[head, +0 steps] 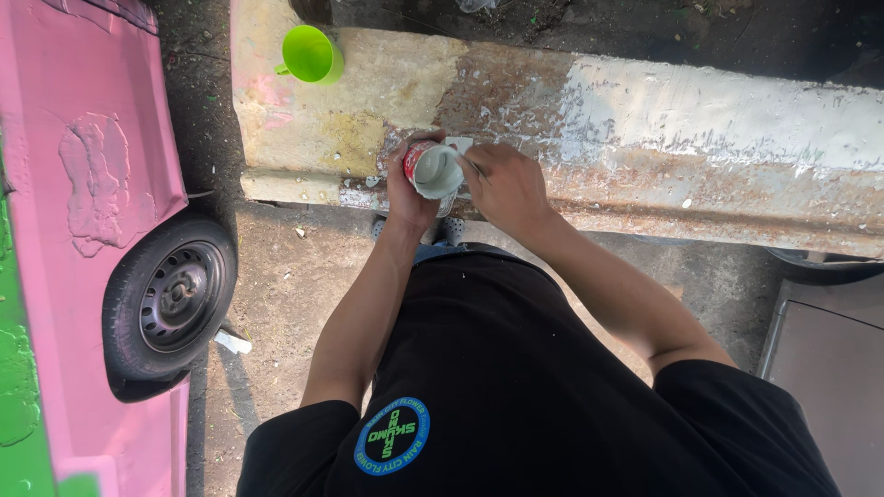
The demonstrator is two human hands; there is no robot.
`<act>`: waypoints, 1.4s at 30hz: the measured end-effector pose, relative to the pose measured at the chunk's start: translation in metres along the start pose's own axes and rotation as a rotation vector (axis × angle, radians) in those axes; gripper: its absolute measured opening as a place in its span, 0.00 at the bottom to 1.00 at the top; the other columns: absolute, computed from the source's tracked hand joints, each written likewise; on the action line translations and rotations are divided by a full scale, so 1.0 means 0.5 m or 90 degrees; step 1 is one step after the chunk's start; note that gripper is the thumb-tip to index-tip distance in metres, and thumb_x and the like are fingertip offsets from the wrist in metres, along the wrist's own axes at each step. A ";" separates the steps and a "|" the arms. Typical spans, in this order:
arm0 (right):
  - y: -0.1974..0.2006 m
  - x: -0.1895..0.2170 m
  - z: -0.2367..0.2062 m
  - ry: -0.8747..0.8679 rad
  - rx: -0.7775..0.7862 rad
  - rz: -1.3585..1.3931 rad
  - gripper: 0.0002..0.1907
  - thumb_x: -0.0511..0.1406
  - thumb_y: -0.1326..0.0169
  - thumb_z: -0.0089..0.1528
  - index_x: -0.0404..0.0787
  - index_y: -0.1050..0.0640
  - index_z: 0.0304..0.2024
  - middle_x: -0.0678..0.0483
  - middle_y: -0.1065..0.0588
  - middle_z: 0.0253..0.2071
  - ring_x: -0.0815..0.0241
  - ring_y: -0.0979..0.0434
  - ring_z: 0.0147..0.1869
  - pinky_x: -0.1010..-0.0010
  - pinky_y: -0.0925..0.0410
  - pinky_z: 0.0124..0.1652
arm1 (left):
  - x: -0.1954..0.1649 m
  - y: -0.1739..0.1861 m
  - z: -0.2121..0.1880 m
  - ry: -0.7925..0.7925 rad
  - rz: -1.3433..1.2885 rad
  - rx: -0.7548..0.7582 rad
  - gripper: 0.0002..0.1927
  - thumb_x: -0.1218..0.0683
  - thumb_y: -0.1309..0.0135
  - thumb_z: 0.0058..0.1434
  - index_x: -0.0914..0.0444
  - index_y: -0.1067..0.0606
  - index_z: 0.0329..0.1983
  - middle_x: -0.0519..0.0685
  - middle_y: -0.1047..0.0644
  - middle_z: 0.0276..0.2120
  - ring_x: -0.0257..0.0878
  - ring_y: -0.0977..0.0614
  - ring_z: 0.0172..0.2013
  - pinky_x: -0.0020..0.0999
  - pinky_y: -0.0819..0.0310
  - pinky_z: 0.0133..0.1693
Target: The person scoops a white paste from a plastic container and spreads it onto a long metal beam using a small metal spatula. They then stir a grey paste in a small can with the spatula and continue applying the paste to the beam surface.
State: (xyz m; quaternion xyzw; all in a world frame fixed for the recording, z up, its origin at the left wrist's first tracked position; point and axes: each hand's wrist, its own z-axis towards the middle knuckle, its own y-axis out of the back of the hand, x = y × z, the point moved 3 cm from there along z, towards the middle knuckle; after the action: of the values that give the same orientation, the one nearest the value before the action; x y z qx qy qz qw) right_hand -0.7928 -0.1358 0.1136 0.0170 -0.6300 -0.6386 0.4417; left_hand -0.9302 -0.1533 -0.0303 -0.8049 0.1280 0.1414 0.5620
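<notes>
A small round tin can (pixel 435 170) with a red outside and pale grey-white paste inside sits just above the middle of the frame, mouth up, probably kept level so the paste stays in. The left hand (pixel 407 189) wraps its side, fingers closed on it. The right hand (pixel 504 184), just right of the can, pinches a thin tool dipping at the rim. Behind runs a chipped, paint-stained concrete ledge (pixel 645 138); a bright green plastic cup (pixel 310 55) stands upper left.

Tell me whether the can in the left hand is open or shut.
Open. The can has no lid on, and pale grey-white paste shows inside to near the rim. The left hand grips its side; the right hand reaches in.
</notes>
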 end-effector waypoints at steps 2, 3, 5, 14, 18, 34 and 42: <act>0.003 0.002 0.004 0.000 -0.008 0.036 0.11 0.39 0.45 0.70 0.38 0.21 0.39 0.45 0.21 0.36 0.43 0.20 0.39 0.54 0.28 0.37 | -0.001 -0.003 -0.002 -0.008 0.009 0.025 0.23 0.43 0.62 0.72 0.64 0.27 0.53 0.54 0.22 0.53 0.46 0.20 0.53 0.45 0.26 0.57; 0.003 0.005 0.007 0.018 0.006 0.089 0.11 0.39 0.45 0.70 0.38 0.20 0.39 0.45 0.21 0.36 0.42 0.20 0.39 0.54 0.28 0.37 | -0.005 -0.003 -0.002 -0.017 0.010 0.044 0.22 0.43 0.62 0.72 0.64 0.27 0.52 0.54 0.22 0.52 0.46 0.20 0.52 0.45 0.26 0.57; 0.004 0.012 0.012 0.040 0.037 0.117 0.10 0.39 0.45 0.68 0.39 0.20 0.39 0.45 0.21 0.35 0.42 0.20 0.38 0.54 0.28 0.37 | -0.009 -0.001 -0.001 -0.031 0.020 0.050 0.22 0.44 0.61 0.72 0.64 0.27 0.52 0.54 0.22 0.51 0.47 0.21 0.51 0.46 0.26 0.55; 0.017 0.007 0.006 0.056 0.024 0.100 0.11 0.39 0.46 0.69 0.39 0.21 0.38 0.45 0.21 0.35 0.42 0.21 0.38 0.53 0.28 0.37 | -0.004 -0.001 0.006 -0.017 0.049 0.033 0.21 0.44 0.59 0.70 0.64 0.27 0.50 0.54 0.21 0.48 0.47 0.19 0.49 0.44 0.24 0.54; 0.008 -0.002 0.005 -0.023 0.045 0.018 0.11 0.40 0.46 0.70 0.40 0.21 0.37 0.45 0.22 0.33 0.41 0.20 0.37 0.53 0.29 0.36 | -0.006 0.002 0.002 -0.011 0.053 0.046 0.23 0.42 0.59 0.71 0.65 0.26 0.51 0.54 0.22 0.47 0.45 0.19 0.49 0.42 0.23 0.53; 0.028 -0.020 0.023 0.029 0.171 0.162 0.11 0.37 0.46 0.70 0.34 0.20 0.42 0.42 0.21 0.37 0.42 0.21 0.35 0.56 0.28 0.36 | -0.017 0.019 0.007 0.204 0.057 0.040 0.29 0.40 0.58 0.57 0.58 0.25 0.57 0.52 0.21 0.49 0.47 0.20 0.47 0.46 0.24 0.39; 0.032 -0.043 0.039 -0.100 0.193 0.177 0.15 0.42 0.48 0.71 0.37 0.20 0.43 0.45 0.22 0.31 0.45 0.20 0.33 0.58 0.30 0.34 | -0.048 -0.006 -0.023 0.196 0.169 0.032 0.29 0.32 0.59 0.67 0.53 0.30 0.61 0.46 0.22 0.48 0.38 0.23 0.38 0.30 0.37 0.25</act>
State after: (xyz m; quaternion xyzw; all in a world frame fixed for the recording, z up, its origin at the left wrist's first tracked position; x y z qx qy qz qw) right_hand -0.7823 -0.1052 0.1191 -0.0535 -0.7473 -0.4691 0.4676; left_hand -0.9502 -0.1618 -0.0151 -0.7788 0.3206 0.0860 0.5323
